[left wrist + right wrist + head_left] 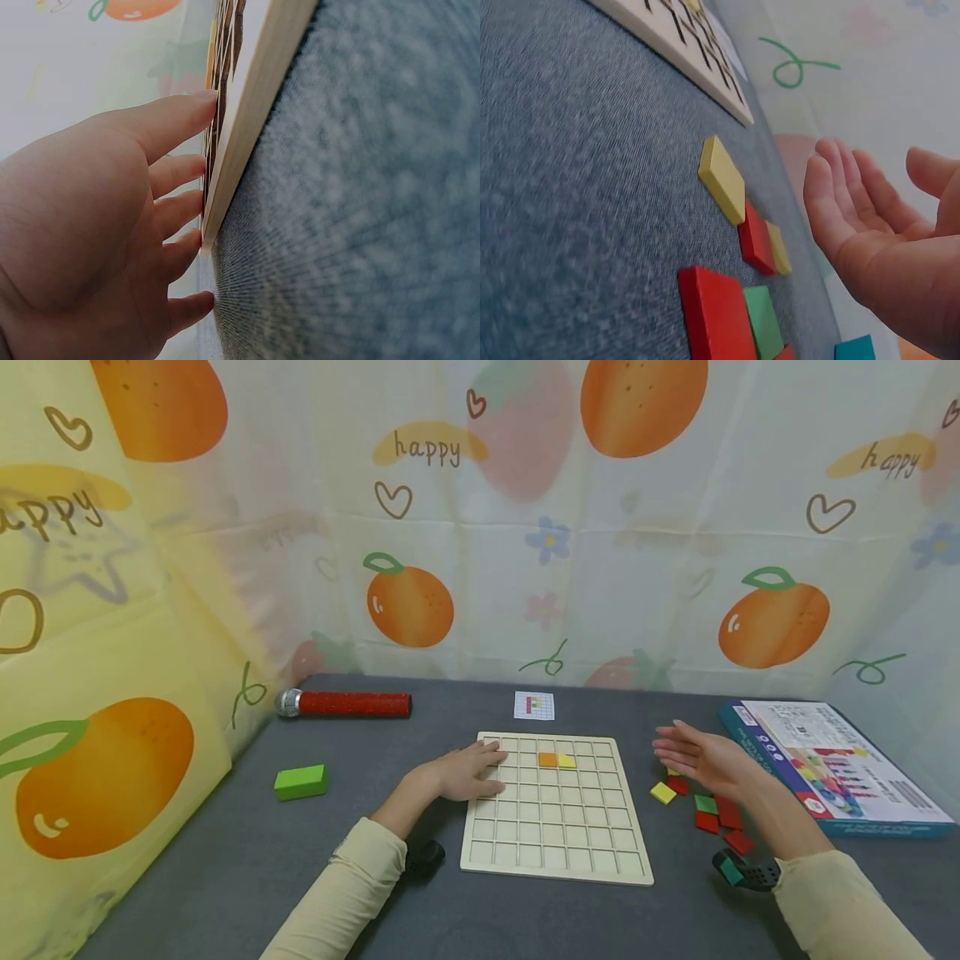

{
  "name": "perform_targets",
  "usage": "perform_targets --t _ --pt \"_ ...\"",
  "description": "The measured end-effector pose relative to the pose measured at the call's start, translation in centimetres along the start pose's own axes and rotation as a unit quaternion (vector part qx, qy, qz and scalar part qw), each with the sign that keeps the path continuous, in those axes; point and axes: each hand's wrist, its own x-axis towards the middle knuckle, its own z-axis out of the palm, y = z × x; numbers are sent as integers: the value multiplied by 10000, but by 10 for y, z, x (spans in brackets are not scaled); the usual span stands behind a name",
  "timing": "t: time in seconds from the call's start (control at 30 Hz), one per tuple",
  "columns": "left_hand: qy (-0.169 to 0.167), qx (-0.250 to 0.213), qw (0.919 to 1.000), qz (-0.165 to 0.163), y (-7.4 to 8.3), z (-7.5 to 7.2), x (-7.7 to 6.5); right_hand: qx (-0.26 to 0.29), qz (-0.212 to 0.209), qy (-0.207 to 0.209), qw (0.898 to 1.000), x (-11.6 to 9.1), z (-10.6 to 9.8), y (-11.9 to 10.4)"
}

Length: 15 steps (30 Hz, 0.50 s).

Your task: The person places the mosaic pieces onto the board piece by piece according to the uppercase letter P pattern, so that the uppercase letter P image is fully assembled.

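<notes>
My left hand (pixel 459 774) rests with spread fingers on the left edge of a pale wooden grid board (pixel 555 874). In the left wrist view its thumb and fingertips (pixel 196 112) lie along the board's side and top. An orange tile (pixel 548 760) and a yellow tile (pixel 567 762) sit side by side in the grid's upper part. Right of the board my right hand (pixel 716 762) hovers, palm turned sideways, fingers extended and holding nothing. Beneath and beside it lie loose tiles: a yellow one (pixel 721 180), several red ones (pixel 716 315) and a green one (pixel 763 319).
A boxed game (pixel 862 768) lies at the right, close to my right forearm. Behind the board is a small printed card (pixel 534 706) with a coloured grid. A red microphone (pixel 352 704) and a green block (pixel 301 782) are at the left. A fruit-patterned cloth (pixel 480 560) hangs behind.
</notes>
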Motion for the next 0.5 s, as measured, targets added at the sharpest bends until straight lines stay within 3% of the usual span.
perform_targets --t 0.3,0.5 --pt "-45 -26 10000 -12 1 -1 -2 -1415 59 298 9895 -2 -7 5" --pt "-56 -37 10000 6 1 -1 -1 -1781 15 294 9836 -8 -15 9"
